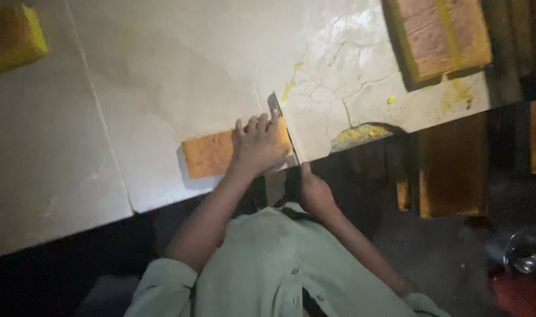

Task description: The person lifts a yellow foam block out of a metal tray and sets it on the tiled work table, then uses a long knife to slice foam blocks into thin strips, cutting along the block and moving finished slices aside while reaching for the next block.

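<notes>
A rectangular orange-brown cake slab [206, 154] lies on the pale marble counter [162, 76] near its front edge. My left hand [257, 144] rests flat on the slab's right end, fingers spread. My right hand [315, 191] sits at the counter's edge, closed around the handle of a long knife [281, 126]. The blade runs up along the slab's right end, right beside my left fingertips.
A bigger brown-topped yellow cake block [441, 35] sits at the back right. Another yellow block [12, 38] shows at the far left. Yellow crumbs [359, 134] lie near the cracked counter corner. Dark space and a glass object [523, 255] lie to the lower right.
</notes>
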{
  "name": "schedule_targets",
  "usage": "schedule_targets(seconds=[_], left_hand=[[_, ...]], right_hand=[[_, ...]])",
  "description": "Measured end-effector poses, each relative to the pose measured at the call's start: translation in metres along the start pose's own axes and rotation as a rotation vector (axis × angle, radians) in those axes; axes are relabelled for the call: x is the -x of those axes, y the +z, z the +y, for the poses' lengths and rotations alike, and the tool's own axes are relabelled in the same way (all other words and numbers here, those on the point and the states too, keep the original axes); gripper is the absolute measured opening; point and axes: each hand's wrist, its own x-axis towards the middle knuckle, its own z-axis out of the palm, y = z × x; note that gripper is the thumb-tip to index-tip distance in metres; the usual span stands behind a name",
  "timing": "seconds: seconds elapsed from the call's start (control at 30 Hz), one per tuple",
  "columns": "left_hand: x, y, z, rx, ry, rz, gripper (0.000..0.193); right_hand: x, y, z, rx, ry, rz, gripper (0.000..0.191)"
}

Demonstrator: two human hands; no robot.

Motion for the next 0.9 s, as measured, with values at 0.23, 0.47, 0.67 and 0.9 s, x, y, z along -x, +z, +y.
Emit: schedule_targets(seconds=[0.23,0.47,0.67,0.9], left_hand=[[-0.001,0.012,0.003,-0.163,0.048,0.250,0.054],[-0.004,0.016,0.000,-0.032,0.000,0.169,0.071],[-0.009,0.019,-0.001,-0.035,-0.017,0.175,0.073],[-0.001,0.047,0.015,-0.038,0.245,-0.123,0.049]], right_hand=[[-0.051,-0.043,-0.078,0.322,-0.110,0.118,0.038],[0.076,-0.050,-0.076,0.326,0.086,-0.100,0.052],[0.036,0.000,-0.028,0.012,0.241,0.044,0.034],[-0.004,0.004,0.017,-0.004,-0.234,0.207,0.037]])
